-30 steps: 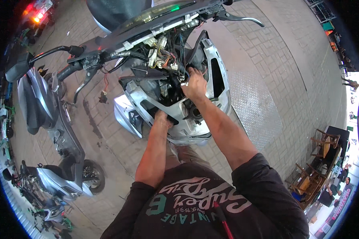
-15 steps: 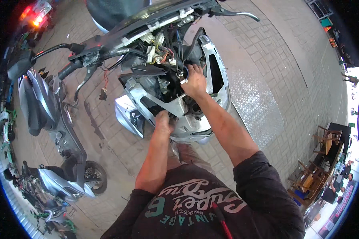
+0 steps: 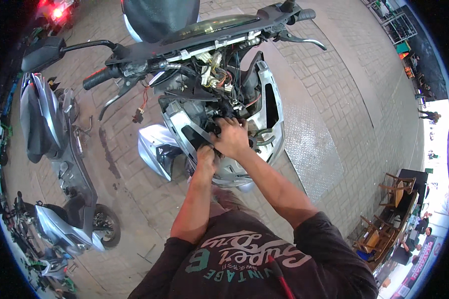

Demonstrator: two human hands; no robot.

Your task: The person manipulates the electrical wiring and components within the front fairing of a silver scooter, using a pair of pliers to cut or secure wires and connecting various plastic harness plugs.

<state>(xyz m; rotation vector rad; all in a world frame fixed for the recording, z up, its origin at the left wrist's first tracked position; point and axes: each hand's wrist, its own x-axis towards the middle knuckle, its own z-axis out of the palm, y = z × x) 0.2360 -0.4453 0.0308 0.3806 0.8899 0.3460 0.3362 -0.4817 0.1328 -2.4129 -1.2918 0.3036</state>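
Observation:
In front of me stands a scooter whose silver front body panel surrounds an uncovered, dark inner cavity. Inside its near part my right hand is closed, fingers curled down over something dark that it hides. My left hand is close beside it at the panel's lower left opening, also closed; what lies between its fingers is hidden. Just right of my right hand curves a dark hose. Above both hands, bundled wires with pale connectors hang beneath the handlebar cover.
A loose connector dangles on red wires at the left. A silver fairing piece sits beside the scooter. Another scooter is parked left. A metal tread plate lies right; wooden chairs stand beyond.
My right hand has drawn back toward me, out of the deeper cavity, and come next to the left. My left hand has shifted slightly right. The handlebar has turned and sits lower in view.

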